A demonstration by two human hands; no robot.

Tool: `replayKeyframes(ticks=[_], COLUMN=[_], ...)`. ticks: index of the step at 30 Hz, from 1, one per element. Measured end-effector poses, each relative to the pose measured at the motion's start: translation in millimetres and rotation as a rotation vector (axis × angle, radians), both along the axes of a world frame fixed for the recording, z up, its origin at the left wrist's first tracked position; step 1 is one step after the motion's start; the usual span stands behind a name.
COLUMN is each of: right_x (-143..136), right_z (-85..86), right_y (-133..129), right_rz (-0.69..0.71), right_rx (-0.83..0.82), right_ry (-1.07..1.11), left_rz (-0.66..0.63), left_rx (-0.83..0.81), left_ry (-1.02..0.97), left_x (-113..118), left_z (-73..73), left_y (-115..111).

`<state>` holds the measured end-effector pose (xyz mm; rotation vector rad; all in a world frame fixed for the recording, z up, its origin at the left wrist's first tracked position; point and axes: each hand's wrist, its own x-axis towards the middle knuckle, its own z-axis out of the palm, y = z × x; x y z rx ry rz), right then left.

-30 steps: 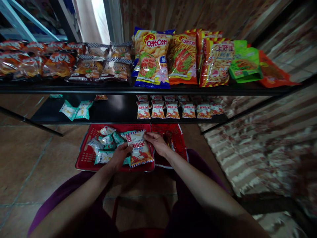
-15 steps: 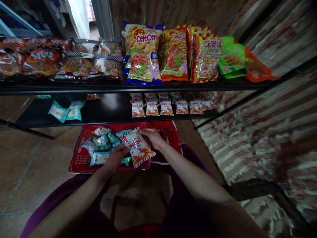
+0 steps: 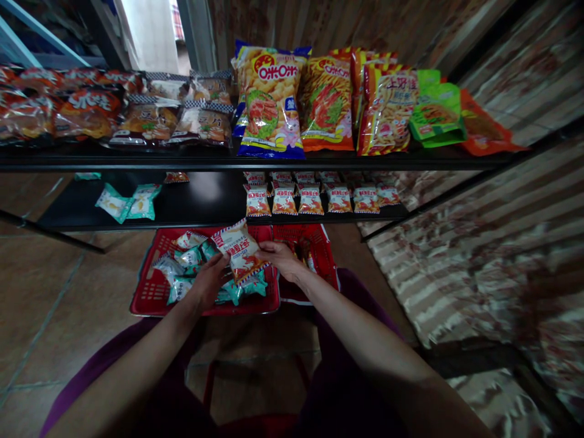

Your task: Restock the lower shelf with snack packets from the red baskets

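A small white and orange snack bag [image 3: 241,250] with red lettering is held tilted above the red basket. My left hand [image 3: 210,277] grips its left edge, and my right hand [image 3: 280,258] pinches its right edge. Under my hands, the left red basket [image 3: 145,286] holds several teal snack bags [image 3: 188,258] and a few white and orange ones. A second red basket [image 3: 326,267] stands against it on the right, with some packets inside that my right hand partly hides.
On the low black shelf [image 3: 205,207], rows of small orange snack bags [image 3: 283,199] stand right and two teal bags [image 3: 142,202] lie left. The upper shelf [image 3: 182,159] above carries large chip bags [image 3: 271,103] and brown packets [image 3: 146,121]. A patterned curtain [image 3: 456,255] hangs right.
The snack bag has moved up and left and turned between my hands. My right hand's grip has shifted from its top to its right edge. The view has shifted slightly.
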<state>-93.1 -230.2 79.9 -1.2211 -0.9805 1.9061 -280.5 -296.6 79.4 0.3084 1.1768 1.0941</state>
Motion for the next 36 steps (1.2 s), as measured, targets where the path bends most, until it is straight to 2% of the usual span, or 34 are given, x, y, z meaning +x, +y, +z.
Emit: replayKeyframes(ticks=[3, 5, 9, 16, 21, 25, 29, 32, 36], right_x=[-1.5, -1.8, -3.3, -1.9, -3.9, -6.5, -10.2, -15.1, -19.7], right_z=[6.2, 9.5, 10.7, 9.4, 8.7, 3.0, 0.6, 2.0, -2.1], right_y=[0.5, 0.4, -2.0, -4.4, -12.8, -18.4, -20.8, -23.0, -22.3], right_rz=[-0.092, -0.114, -0.117, -0.114, 0.004, 0.078, 0.066, 0.028, -0.028], right_rx=[-0.068, -0.113, -0.126, -0.143, -0.082, -0.061, -0.074, -0.137, -0.143], right_ry=[-0.009, -0.018, -0.007, -0.016, 0.013, 0.049, 0.035, 0.036, 0.019], left_rz=[-0.138, -0.165, -0.081, -0.113, -0.067, -0.111, -0.168, -0.115, -0.029], left_rx=[-0.032, -0.033, -0.047, -0.063, -0.035, -0.022, -0.008, -0.03, -0.074], left_ry=[-0.035, -0.017, 0.015, -0.035, 0.067, 0.088, 0.006, -0.033, 0.046], left_x=[9.3, 15.3, 19.4, 15.4, 9.5, -1.9, -9.3, -8.5, -7.3], left_z=[0.9, 0.2, -2.8, 0.9, 0.4, 1.9, 8.6, 10.3, 4.2], left_y=[-8.8, -14.0, -17.2, -17.6, -23.2, -26.8, -26.6, -23.2, -19.1])
